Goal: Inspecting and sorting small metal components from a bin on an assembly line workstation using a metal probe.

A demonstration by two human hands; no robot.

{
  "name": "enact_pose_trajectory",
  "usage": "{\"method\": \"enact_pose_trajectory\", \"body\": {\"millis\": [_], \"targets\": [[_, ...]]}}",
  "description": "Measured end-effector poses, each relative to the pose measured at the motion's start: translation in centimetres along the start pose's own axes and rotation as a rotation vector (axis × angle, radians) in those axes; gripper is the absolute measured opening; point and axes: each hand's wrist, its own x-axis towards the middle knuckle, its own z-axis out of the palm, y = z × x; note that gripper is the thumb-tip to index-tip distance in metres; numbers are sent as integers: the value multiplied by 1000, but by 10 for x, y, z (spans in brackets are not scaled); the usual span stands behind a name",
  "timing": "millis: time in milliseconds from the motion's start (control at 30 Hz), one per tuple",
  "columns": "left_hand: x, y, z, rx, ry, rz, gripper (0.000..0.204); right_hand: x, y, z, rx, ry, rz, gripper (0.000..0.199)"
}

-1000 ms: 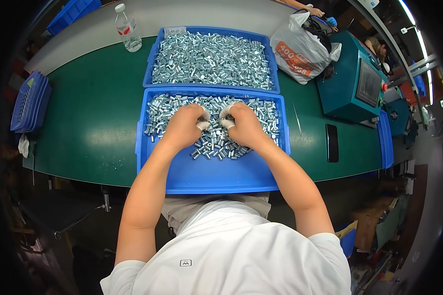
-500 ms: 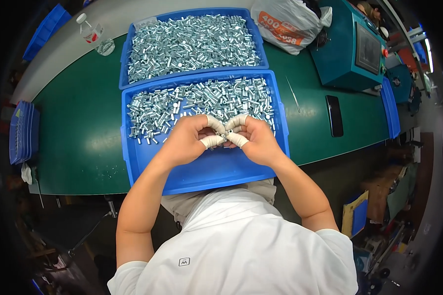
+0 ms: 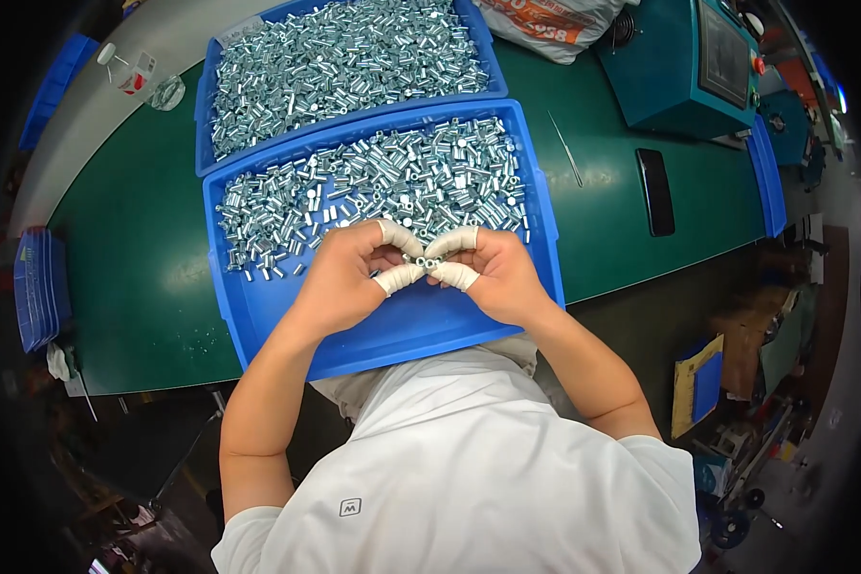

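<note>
- At the far left, a stack of blue bins stands at the edge of the green bench; a clear bottle stands behind, nearer the back.
- The far tray, blue, is filled across with loose metal pieces; this whole load lies unsorted, as far as it shows.
- The near tray sits just in front of it. Its pieces lie jumbled toward the back, while blue floor shows along the front.
- The left hand is over the near tray, thumb and forefinger wrapped in white and brought close together, pinching one side of a small group.
- The held pieces sit between the two hands, above the near tray, with at least two round ends side by side. Their count is hard to tell, since the fingers cover part of them. Only these few are picked up; by far the most remain loose in both trays.
- The right hand mirrors the left, its wrapped fingers narrowed on the group's other side.
- Further right are a plastic bag, a thin rod, a black phone and a teal machine.
</note>
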Motion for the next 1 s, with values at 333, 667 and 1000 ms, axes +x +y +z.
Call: {"method": "enact_pose_trajectory", "body": {"millis": [333,667,1000], "targets": [[-3,2,6,56,129,46,25,0,-3,4,1,-27,20,19],[-2,-2,4,-51,150,85,18,1,-8,3,103,-25,50,21],[-4,-2,4,-57,90,89,19,1,-6,1,42,-7,3,19]]}}
